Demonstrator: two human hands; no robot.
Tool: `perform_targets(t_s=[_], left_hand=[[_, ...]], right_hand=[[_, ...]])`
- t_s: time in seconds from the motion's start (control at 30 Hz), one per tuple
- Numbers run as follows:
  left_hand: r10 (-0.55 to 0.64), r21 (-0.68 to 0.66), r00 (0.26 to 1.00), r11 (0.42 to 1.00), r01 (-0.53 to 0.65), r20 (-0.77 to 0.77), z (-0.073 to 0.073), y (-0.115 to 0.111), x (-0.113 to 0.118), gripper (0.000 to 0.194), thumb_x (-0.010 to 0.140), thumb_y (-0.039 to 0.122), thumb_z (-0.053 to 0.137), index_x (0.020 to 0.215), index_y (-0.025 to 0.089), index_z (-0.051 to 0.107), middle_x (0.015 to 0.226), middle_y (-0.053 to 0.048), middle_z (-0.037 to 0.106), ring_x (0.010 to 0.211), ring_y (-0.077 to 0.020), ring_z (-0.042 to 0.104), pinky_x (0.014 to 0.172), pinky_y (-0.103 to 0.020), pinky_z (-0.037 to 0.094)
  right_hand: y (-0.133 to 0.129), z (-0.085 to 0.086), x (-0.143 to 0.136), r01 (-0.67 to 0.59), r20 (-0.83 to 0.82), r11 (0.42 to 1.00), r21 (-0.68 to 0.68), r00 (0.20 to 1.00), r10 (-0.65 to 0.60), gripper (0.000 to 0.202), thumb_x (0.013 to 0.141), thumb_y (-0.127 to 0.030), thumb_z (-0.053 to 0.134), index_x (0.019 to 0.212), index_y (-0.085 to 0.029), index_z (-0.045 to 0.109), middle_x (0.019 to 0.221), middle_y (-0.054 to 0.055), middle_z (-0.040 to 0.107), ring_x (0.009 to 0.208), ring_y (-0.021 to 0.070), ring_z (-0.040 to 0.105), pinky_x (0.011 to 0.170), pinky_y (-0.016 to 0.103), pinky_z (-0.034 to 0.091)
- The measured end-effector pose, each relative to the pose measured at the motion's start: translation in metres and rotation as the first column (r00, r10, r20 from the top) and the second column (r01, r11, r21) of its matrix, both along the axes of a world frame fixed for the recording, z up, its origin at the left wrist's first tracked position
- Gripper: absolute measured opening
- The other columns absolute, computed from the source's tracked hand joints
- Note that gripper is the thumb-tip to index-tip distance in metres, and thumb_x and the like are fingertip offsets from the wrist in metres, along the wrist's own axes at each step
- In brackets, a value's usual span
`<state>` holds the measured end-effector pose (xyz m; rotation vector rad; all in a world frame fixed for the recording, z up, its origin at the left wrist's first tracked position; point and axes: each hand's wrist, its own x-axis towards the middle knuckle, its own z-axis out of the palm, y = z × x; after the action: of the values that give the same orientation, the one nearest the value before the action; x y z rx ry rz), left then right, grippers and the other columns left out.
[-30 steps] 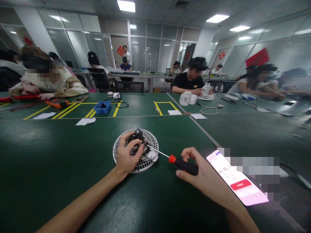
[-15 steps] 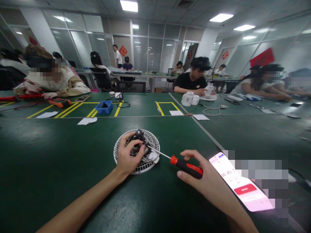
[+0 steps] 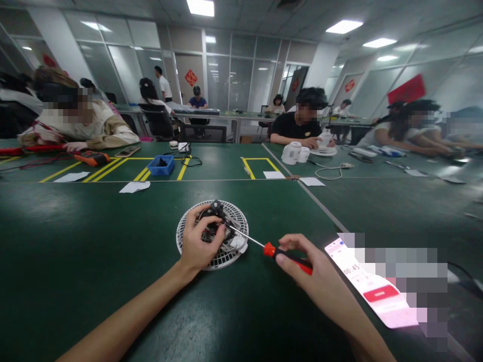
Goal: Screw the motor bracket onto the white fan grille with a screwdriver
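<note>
The left hand (image 3: pixel 199 240) is curled over a dark motor assembly (image 3: pixel 216 206), thumb and fingers gripping it and hiding part of it. The assembly sits on a round white grille (image 3: pixel 237 216), which lies on the green counter (image 3: pixel 128 236) at near centre. The right hand (image 3: pixel 307 264) is closed around the handle of a red-and-black screwdriver (image 3: pixel 269 249), thumb on top; its shaft slants left to the assembly beside the left thumb, but tip contact cannot be confirmed. A lit phone (image 3: pixel 381 294), partly obscured by blurring, is just right of the right hand. Farther off, to the left, are an orange meter (image 3: pixel 92 159), a blue bin (image 3: pixel 161 166) with dark contents and a sheet of paper (image 3: pixel 135 187). On the far right, white parts (image 3: pixel 292 153) stand near a pale cable (image 3: pixel 332 172), before a co-worker in black (image 3: pixel 294 128).
</note>
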<state>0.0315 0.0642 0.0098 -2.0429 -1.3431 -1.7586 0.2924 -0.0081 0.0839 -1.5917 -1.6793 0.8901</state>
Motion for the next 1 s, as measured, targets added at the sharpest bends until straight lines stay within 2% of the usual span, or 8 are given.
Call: perform_targets(t_s=[0.1, 0.2, 0.37, 0.5, 0.6, 0.73, 0.9, 1.0], left_hand=[[0.0, -0.013, 1.0, 1.0, 0.0, 0.001, -0.0012, 0.0004, -0.0001, 0.01, 0.085, 0.024, 0.074, 0.095, 0.021, 0.072, 0.127, -0.009, 0.061, 0.12, -0.0252, 0.062, 0.102, -0.047, 0.054], [0.008, -0.024, 1.0, 1.0, -0.008, 0.003, -0.0027, 0.0005, -0.0003, 0.011, 0.086, 0.024, 0.073, 0.096, 0.021, 0.071, 0.129, -0.009, 0.061, 0.121, -0.0256, 0.061, 0.102, -0.047, 0.054], [0.007, -0.01, 1.0, 1.0, -0.007, -0.015, -0.003, 0.0007, 0.0007, 0.011, 0.085, 0.024, 0.073, 0.096, 0.021, 0.07, 0.129, -0.01, 0.06, 0.12, -0.0261, 0.062, 0.102, -0.047, 0.055], [0.006, -0.003, 1.0, 1.0, -0.006, -0.023, -0.0028, 0.0005, 0.0012, 0.013, 0.085, 0.023, 0.073, 0.097, 0.022, 0.07, 0.13, -0.01, 0.06, 0.12, -0.0268, 0.062, 0.102, -0.049, 0.056], [0.005, 0.011, 1.0, 1.0, -0.005, -0.029, -0.002, 0.0, 0.0017, 0.013, 0.085, 0.023, 0.073, 0.097, 0.022, 0.07, 0.13, -0.01, 0.06, 0.121, -0.0268, 0.062, 0.102, -0.049, 0.056], [0.013, 0.024, 0.999, 1.0, -0.012, -0.039, -0.001, -0.0004, 0.0026, 0.012, 0.086, 0.022, 0.072, 0.098, 0.022, 0.069, 0.129, -0.01, 0.059, 0.12, -0.0266, 0.062, 0.102, -0.048, 0.056], [0.0, 0.011, 0.999, 1.0, 0.0, -0.042, -0.0029, 0.0002, 0.002, 0.014, 0.086, 0.021, 0.072, 0.099, 0.021, 0.07, 0.132, -0.01, 0.058, 0.122, -0.0269, 0.061, 0.105, -0.049, 0.055], [-0.008, 0.013, 0.999, 1.0, 0.009, -0.044, -0.0034, 0.0002, 0.0016, 0.014, 0.086, 0.021, 0.072, 0.1, 0.021, 0.07, 0.133, -0.01, 0.057, 0.123, -0.0267, 0.06, 0.106, -0.05, 0.054]], right_hand=[[-0.0037, 0.0039, -0.0026, -0.008, 0.052, 1.0, 0.008, 0.999, 0.007, 0.029, 0.078, -0.042, 0.074, 0.096, -0.024, 0.061, 0.099, 0.002, 0.069, 0.084, 0.0207, 0.065, 0.068, 0.03, 0.049], [-0.0038, 0.0027, -0.0036, -0.057, -0.007, 0.994, -0.097, 0.998, 0.056, 0.027, 0.085, -0.048, 0.067, 0.095, -0.023, 0.061, 0.093, 0.002, 0.067, 0.07, 0.0166, 0.061, 0.06, 0.029, 0.047], [-0.0004, -0.0042, -0.0042, -0.114, -0.018, 0.973, -0.201, 0.993, 0.113, 0.048, 0.099, -0.06, 0.042, 0.085, -0.021, 0.065, 0.079, 0.004, 0.067, 0.065, 0.0167, 0.058, 0.06, 0.03, 0.046], [-0.0026, -0.0022, -0.0056, -0.058, 0.025, 0.995, -0.08, 0.998, 0.061, 0.034, 0.087, -0.05, 0.067, 0.109, -0.025, 0.065, 0.111, 0.006, 0.069, 0.085, 0.0207, 0.065, 0.073, 0.033, 0.052], [-0.0038, 0.0011, -0.0063, -0.033, 0.022, 0.994, -0.105, 0.999, 0.036, 0.033, 0.078, -0.039, 0.076, 0.104, -0.026, 0.06, 0.104, 0.003, 0.066, 0.081, 0.0196, 0.065, 0.068, 0.031, 0.052], [-0.0013, 0.001, -0.0052, -0.097, -0.082, 0.96, -0.262, 0.994, 0.078, 0.031, 0.087, -0.052, 0.067, 0.096, -0.024, 0.058, 0.086, 0.001, 0.063, 0.062, 0.0143, 0.057, 0.049, 0.024, 0.042], [0.0018, -0.0024, -0.0055, -0.167, -0.113, 0.936, -0.31, 0.984, 0.139, 0.05, 0.097, -0.065, 0.046, 0.085, -0.02, 0.063, 0.076, 0.003, 0.064, 0.062, 0.014, 0.055, 0.052, 0.025, 0.041], [0.0018, -0.002, -0.0059, -0.116, -0.06, 0.959, -0.259, 0.993, 0.104, 0.045, 0.094, -0.064, 0.052, 0.098, -0.021, 0.065, 0.087, 0.004, 0.067, 0.064, 0.0147, 0.057, 0.053, 0.027, 0.042]])
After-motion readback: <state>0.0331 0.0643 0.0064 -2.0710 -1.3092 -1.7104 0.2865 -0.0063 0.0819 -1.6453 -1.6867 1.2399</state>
